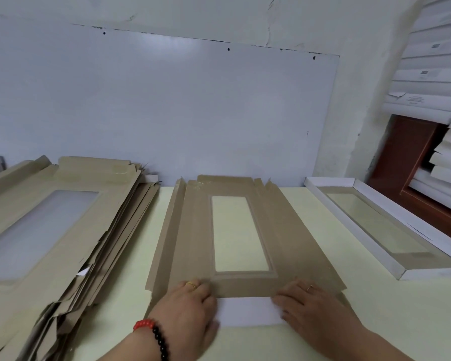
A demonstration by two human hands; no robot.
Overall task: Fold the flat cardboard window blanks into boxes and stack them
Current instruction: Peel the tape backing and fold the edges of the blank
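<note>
A flat brown cardboard blank (193,230) with a clear rectangular window lies on the pale table in front of me, its long side flaps spread out. Its near end flap (248,311) is folded over towards me and shows its white underside. My left hand (190,306) presses on the left end of that fold with flat fingers. At the right end of the same fold my right hand (310,308) presses down in the same way. A folded white window box (391,243) sits to the right.
A tall, slanting stack of flat brown blanks (63,230) fills the table's left side. A whiteboard (167,100) leans against the wall behind the table (323,321). White boxes are piled at the far right (440,61) beside a brown door.
</note>
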